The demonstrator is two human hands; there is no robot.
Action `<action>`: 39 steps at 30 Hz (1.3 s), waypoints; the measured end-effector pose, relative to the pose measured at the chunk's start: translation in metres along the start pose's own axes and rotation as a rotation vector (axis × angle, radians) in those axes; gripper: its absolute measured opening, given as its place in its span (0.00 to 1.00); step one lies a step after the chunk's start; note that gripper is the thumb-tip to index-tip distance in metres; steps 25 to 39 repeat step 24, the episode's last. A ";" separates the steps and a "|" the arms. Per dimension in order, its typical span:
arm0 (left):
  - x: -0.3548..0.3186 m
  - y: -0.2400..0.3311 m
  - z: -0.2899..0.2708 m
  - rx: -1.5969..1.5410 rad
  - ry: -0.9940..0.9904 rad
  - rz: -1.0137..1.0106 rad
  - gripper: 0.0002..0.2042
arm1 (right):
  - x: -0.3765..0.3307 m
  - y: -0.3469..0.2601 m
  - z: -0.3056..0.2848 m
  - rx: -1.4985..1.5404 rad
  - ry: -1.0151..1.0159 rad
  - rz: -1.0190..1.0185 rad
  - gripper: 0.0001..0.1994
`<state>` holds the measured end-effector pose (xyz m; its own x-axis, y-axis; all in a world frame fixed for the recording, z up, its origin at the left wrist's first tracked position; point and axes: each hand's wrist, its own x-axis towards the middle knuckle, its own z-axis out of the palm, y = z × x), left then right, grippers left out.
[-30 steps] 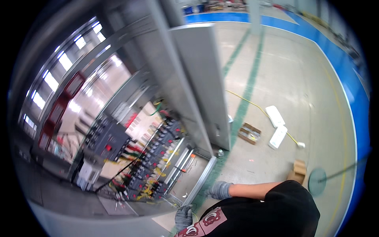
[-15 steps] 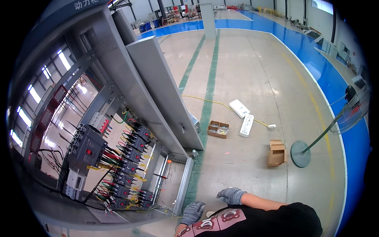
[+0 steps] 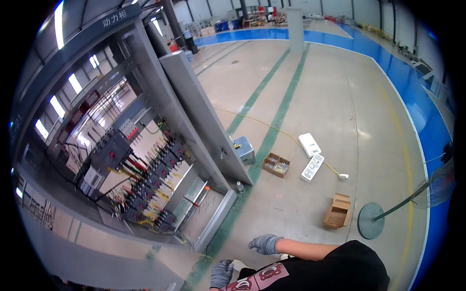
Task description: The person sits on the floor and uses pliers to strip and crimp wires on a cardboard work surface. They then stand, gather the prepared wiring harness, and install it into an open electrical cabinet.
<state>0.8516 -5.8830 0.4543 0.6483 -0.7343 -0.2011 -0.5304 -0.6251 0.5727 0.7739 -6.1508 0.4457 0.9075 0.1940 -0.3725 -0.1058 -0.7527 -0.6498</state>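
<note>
My right hand (image 3: 266,244), in a grey knitted glove, hangs over the floor in front of my body. Its fingers reach out to the left, loosely bent, with nothing seen in them. Lower and further left is my left hand (image 3: 222,273), gloved alike, its fingers loosely curved and no object visible in it. Both hands are apart from the grey electrical cabinet (image 3: 182,121) on the left. Inside that stand a large circuit breaker (image 3: 112,154) and a slanting row of smaller breakers (image 3: 156,184) with red, green, yellow and black wires.
On the floor are a divided cardboard box of small hardware (image 3: 276,165), two white power strips (image 3: 312,168), an open carton (image 3: 338,212) and a fan's round base (image 3: 371,220). A metal toolbox (image 3: 244,150) and a small bottle (image 3: 240,187) stand beside the cabinet.
My view has turned, bringing more of the cabinet's top and the toolbox into sight. Both gloved hands now appear further left and lower in the picture. Neither has visibly picked anything up.
</note>
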 end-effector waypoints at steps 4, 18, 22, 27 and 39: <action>-0.051 0.060 0.042 0.005 -0.282 -0.004 0.15 | -0.039 0.028 0.043 -0.099 -0.251 0.064 0.19; -0.278 0.045 0.054 -0.697 -0.181 -0.385 0.10 | -0.120 -0.139 0.134 0.200 -0.510 -0.174 0.12; -0.396 0.024 0.022 -0.862 -0.255 -0.297 0.13 | -0.108 -0.186 0.253 0.638 -0.843 -0.118 0.13; -0.435 -0.008 0.060 -0.973 -0.137 -0.173 0.14 | -0.116 -0.239 0.242 0.435 -1.010 -0.030 0.14; -0.435 -0.008 0.060 -0.973 -0.137 -0.173 0.14 | -0.116 -0.239 0.242 0.435 -1.010 -0.030 0.14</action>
